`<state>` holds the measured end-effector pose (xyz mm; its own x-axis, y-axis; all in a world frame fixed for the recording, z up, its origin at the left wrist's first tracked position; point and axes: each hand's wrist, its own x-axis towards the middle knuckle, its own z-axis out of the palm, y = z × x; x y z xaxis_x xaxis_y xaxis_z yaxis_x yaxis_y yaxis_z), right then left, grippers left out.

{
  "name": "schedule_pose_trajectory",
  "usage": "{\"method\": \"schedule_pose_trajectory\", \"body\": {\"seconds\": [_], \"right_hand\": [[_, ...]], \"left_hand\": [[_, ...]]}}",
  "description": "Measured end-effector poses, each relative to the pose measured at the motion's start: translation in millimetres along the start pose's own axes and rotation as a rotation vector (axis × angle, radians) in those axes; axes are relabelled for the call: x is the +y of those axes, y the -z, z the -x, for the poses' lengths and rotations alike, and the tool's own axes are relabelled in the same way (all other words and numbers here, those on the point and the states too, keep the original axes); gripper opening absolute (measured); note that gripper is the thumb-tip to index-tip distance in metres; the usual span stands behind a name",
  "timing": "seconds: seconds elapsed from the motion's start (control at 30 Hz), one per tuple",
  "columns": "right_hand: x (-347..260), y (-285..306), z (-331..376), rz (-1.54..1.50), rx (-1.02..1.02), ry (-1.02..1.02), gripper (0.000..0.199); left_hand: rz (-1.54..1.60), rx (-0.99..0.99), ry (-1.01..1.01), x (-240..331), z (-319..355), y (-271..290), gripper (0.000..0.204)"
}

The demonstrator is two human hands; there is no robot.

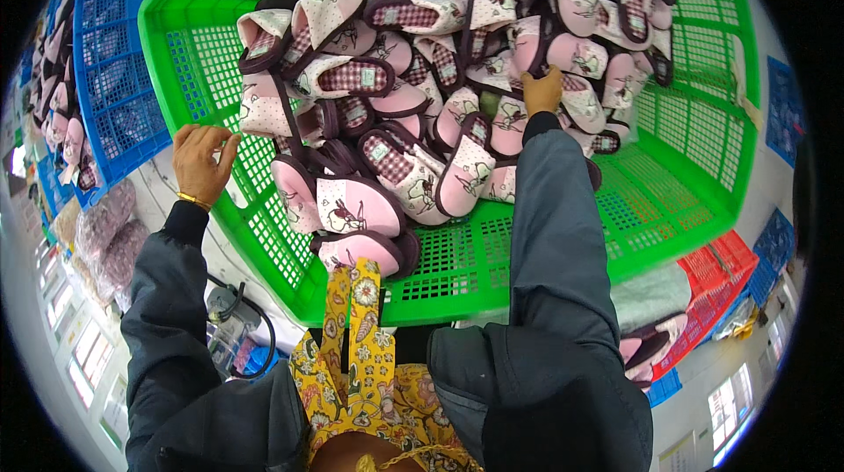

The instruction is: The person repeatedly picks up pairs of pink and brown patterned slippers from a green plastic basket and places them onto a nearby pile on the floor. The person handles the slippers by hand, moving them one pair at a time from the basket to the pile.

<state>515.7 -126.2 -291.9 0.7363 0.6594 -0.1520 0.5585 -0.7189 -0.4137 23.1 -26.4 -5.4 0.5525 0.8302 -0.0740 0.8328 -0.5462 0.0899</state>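
Head view: I see left hand point(200, 164) with grip closed on the green crate point(264, 235) rim; right hand point(542, 91) deep in the crate's pink slippers point(413, 103), grip on one, how tight I cannot tell. Blue crate point(114, 76) sits left.

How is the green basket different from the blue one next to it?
The green basket sits right in front of the person, heaped with pink slippers; the blue basket stands off to the left, with only a few slippers showing along its far side. The left hand grips the green basket's rim; no hand touches the blue one. Both are plastic lattice.
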Motion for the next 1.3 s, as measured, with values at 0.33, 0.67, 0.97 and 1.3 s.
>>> {"method": "schedule_pose_trajectory", "body": {"seconds": [0.33, 0.67, 0.97, 1.3], "right_hand": [[-17.8, 31.2, 6.3, -0.102, 0.020, -0.213, 0.046], [-10.2, 143.9, 58.9, -0.755, -0.492, -0.073, 0.040], [1.5, 23.3, 9.3, -0.107, -0.155, 0.195, 0.048], [-47.2, -2.6, 89.3, 0.086, 0.084, 0.091, 0.049]], "left_hand": [[-0.015, -0.046, 0.028, 0.3, -1.0, -1.8, 0.013], [0.032, -0.003, 0.001, -5.9, 0.4, -0.3, 0.014], [0.056, -0.019, -0.033, -7.8, -1.7, 2.4, 0.013], [0.048, -0.078, -0.028, -1.4, -2.2, 6.6, 0.010]]}}
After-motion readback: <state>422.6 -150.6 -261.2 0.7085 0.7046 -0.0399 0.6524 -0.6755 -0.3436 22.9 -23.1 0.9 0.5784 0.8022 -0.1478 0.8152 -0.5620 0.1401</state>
